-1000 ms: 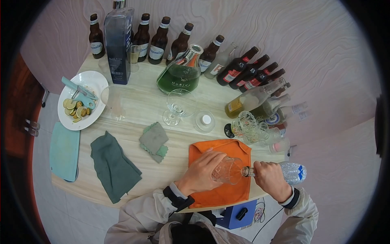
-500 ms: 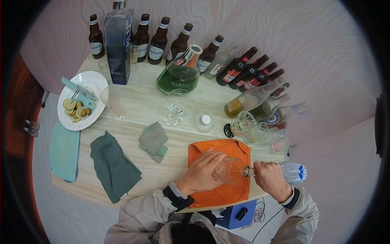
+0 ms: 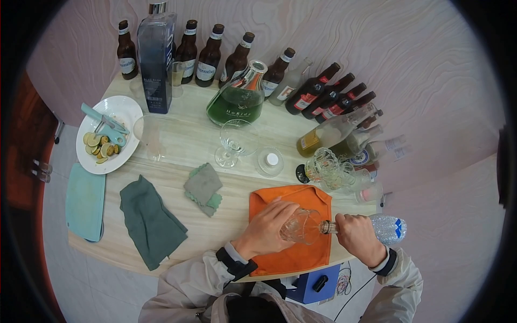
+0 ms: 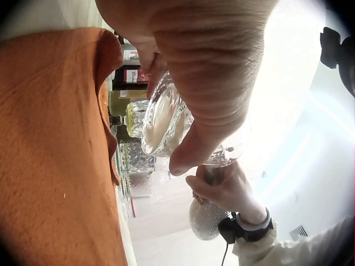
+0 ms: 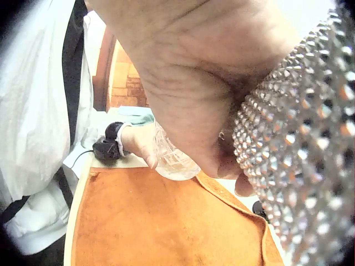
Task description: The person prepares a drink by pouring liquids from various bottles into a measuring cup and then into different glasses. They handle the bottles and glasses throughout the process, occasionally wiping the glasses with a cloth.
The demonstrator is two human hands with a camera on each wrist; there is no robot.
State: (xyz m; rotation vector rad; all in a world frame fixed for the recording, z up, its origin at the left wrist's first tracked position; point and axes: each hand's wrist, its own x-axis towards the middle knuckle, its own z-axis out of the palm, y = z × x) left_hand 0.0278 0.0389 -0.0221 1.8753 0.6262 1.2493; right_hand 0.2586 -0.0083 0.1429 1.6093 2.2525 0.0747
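In the head view my left hand [image 3: 268, 229] grips a clear patterned glass [image 3: 301, 227] above an orange cloth [image 3: 293, 262]. The left wrist view shows the thumb and fingers round the glass [image 4: 162, 124], which is tilted. My right hand [image 3: 356, 236] is wrapped round the neck of a bottle [image 3: 389, 230] with a glittering studded body and a blue mark. That bottle lies nearly level in the head view, its mouth right at the glass's opening. Close up in the right wrist view, the studded bottle [image 5: 299, 149] hides part of the right fingers.
Brown beer bottles [image 3: 206, 64] and a tall dark blue bottle [image 3: 156, 70] line the back, near a carafe of green liquid [image 3: 235, 105]. Stemmed glass [image 3: 237, 141] stands mid-table. Several glasses [image 3: 328, 167] crowd the right. Leftward are a lime plate [image 3: 121, 105], cutting board [image 3: 85, 202] and dark green cloth [image 3: 151, 220].
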